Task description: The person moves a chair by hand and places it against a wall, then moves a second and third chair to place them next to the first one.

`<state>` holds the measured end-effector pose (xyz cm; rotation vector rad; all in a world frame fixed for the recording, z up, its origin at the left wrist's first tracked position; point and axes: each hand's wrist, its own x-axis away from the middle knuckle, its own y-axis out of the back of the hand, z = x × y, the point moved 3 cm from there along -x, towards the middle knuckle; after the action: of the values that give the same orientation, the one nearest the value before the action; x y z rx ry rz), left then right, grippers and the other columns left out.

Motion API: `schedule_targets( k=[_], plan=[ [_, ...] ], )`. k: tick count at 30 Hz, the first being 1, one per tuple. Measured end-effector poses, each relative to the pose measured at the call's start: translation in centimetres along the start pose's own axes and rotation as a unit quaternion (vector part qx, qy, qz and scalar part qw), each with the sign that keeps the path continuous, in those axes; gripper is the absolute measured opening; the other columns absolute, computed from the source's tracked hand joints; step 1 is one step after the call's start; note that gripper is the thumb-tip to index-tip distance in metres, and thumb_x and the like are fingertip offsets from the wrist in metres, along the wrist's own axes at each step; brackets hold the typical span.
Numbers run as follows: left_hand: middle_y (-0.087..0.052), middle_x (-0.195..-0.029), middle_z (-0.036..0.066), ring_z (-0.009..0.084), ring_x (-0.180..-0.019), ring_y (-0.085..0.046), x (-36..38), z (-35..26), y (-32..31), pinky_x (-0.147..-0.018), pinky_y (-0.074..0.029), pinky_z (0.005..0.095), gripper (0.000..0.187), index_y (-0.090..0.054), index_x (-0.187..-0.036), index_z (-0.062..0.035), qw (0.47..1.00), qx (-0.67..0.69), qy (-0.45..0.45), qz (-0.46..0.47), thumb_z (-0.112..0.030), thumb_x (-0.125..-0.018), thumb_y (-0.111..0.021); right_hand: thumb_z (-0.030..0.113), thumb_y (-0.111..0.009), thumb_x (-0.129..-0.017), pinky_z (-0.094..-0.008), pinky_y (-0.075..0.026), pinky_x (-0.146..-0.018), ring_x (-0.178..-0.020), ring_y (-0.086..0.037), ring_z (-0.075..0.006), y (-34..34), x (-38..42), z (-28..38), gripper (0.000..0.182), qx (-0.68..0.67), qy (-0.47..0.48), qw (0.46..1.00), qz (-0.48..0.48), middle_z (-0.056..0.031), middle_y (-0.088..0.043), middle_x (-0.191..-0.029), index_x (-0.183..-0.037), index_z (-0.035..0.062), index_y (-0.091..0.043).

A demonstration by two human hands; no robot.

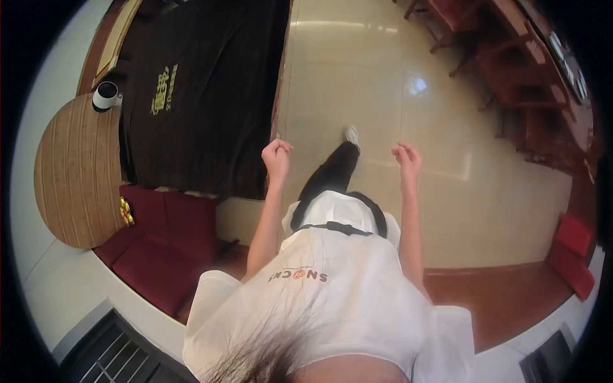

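Two bare hands hang raised over a glossy cream tiled floor that fills the middle of the view and mirrors a ceiling light. To the left lies a dark cloth with gold lettering, and beside it a round woven-topped table carries a white cup at its far edge. Near-left sits a dark red cushioned seat; far right stand reddish wooden chairs, partly cut off by the lens rim. The fisheye bends everything, the gold lettering is too small to read, and a small gold object on the seat cannot be made out. The left hand is curled into a loose fist just beside the near corner of the cloth; whether it touches the cloth cannot be told. The right hand is half curled, fingers bent, holding nothing, well apart from the left.
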<state>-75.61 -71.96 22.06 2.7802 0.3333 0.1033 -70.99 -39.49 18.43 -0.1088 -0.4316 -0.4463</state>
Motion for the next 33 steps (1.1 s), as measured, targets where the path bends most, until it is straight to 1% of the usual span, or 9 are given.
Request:
schedule_targets(
  k=[6, 10, 12, 13, 18, 22, 25, 28, 33],
  plan=[
    [-0.054, -0.057, 0.01, 0.0129, -0.058, -0.051, -8.9, -1.4, -4.7, -0.057, -0.041, 0.0234, 0.015, -0.047, -0.056, 0.0031, 0.995, 0.055, 0.043, -0.068, 0.008, -0.061, -0.034, 0.014, -0.052, -0.084, -0.0264, -0.044, -0.075, -0.08, -0.058, -0.0145, -0.8, -8.2, 6.9, 0.022, 0.009, -0.004, 1.0, 0.015, -0.0077, -0.061, -0.083, -0.099, -0.0008, -0.057],
    [-0.055, -0.059, 0.009, 0.0122, -0.058, -0.051, -15.9, -4.2, -10.1, -0.056, -0.04, 0.0235, 0.015, -0.048, -0.057, 0.0035, 0.995, 0.077, -0.01, -0.066, 0.008, -0.063, -0.034, 0.016, -0.052, -0.084, -0.0262, -0.044, -0.076, -0.083, -0.058, -0.0146, 0.2, -14.6, 8.9, 0.021, 0.016, 0.003, 1.0, 0.02, -0.0057, -0.061, -0.084, -0.099, 0.0031, -0.058],
    [-0.056, -0.059, 0.007, 0.0102, -0.058, -0.05, -18.6, -6.7, -12.7, -0.054, -0.039, 0.0223, 0.016, -0.052, -0.061, 0.0034, 0.994, 0.08, -0.041, -0.06, 0.007, -0.066, -0.037, 0.014, -0.052, -0.084, -0.0271, -0.044, -0.078, -0.083, -0.058, -0.0147, 0.7, -17.3, 10.1, 0.021, -0.008, -0.015, 0.999, -0.037, -0.0069, -0.061, -0.083, -0.099, 0.0007, -0.057],
    [-0.056, -0.059, 0.007, 0.0102, -0.058, -0.05, -19.8, -7.1, -13.8, -0.054, -0.039, 0.0223, 0.016, -0.052, -0.061, 0.0034, 0.994, 0.078, -0.041, -0.062, 0.007, -0.066, -0.037, 0.014, -0.052, -0.084, -0.0271, -0.044, -0.078, -0.083, -0.058, -0.0147, 0.8, -18.6, 10.3, 0.021, -0.008, -0.016, 0.999, -0.034, -0.0069, -0.061, -0.083, -0.099, 0.0007, -0.057],
    [-0.057, -0.063, 0.004, 0.0069, -0.059, -0.05, -26.2, -7.2, -19.7, -0.054, -0.038, 0.0198, 0.015, -0.056, -0.067, 0.0019, 0.998, 0.022, -0.007, -0.058, 0.005, -0.071, -0.042, 0.014, -0.052, -0.084, -0.0275, -0.044, -0.076, -0.083, -0.058, -0.0158, 2.3, -26.1, 8.9, 0.021, -0.049, -0.096, 0.991, -0.084, -0.0073, -0.06, -0.086, -0.1, 0.0015, -0.056],
    [-0.058, -0.066, 0.004, 0.0079, -0.062, -0.051, -32.7, -8.4, -23.7, -0.056, -0.039, 0.0204, 0.015, -0.057, -0.069, 0.002, 0.996, 0.042, 0.02, -0.078, 0.005, -0.071, -0.043, 0.012, -0.052, -0.083, -0.0271, -0.044, -0.074, -0.082, -0.058, -0.0155, 2.4, -35.6, 12.4, 0.019, -0.045, -0.085, 0.993, -0.067, -0.007, -0.06, -0.086, -0.099, 0.0018, -0.056],
    [-0.057, -0.07, 0.005, 0.0102, -0.067, -0.052, -36.3, -9.8, -23.8, -0.06, -0.041, 0.0217, 0.014, -0.058, -0.071, 0.0021, 0.991, 0.014, 0.04, -0.125, 0.005, -0.072, -0.044, 0.011, -0.053, -0.083, -0.0257, -0.044, -0.073, -0.081, -0.058, -0.0146, 0.5, -42.3, 15.9, 0.017, -0.044, -0.074, 0.996, -0.032, -0.0062, -0.06, -0.084, -0.097, 0.0022, -0.057],
    [-0.055, -0.075, 0.007, 0.0152, -0.073, -0.054, -38.4, -11.4, -22.5, -0.066, -0.042, 0.0247, 0.011, -0.057, -0.072, 0.0013, 0.978, -0.047, -0.01, -0.201, 0.004, -0.073, -0.047, 0.011, -0.053, -0.083, -0.0247, -0.045, -0.071, -0.078, -0.058, -0.0139, -1.8, -48.3, 18.9, 0.016, 0.002, -0.036, 0.999, 0.021, -0.0059, -0.06, -0.083, -0.095, 0.002, -0.057],
    [-0.056, -0.075, 0.006, 0.0145, -0.073, -0.054, -41.2, -7.1, -20.2, -0.067, -0.043, 0.0252, 0.012, -0.058, -0.072, 0.0015, 0.955, -0.069, 0.015, -0.288, 0.005, -0.072, -0.047, 0.012, -0.052, -0.084, -0.025, -0.045, -0.072, -0.079, -0.058, -0.0141, -9.2, -56.7, 23.7, 0.017, 0.005, -0.013, 0.996, 0.086, -0.0058, -0.06, -0.083, -0.097, 0.0011, -0.057]
  ],
)
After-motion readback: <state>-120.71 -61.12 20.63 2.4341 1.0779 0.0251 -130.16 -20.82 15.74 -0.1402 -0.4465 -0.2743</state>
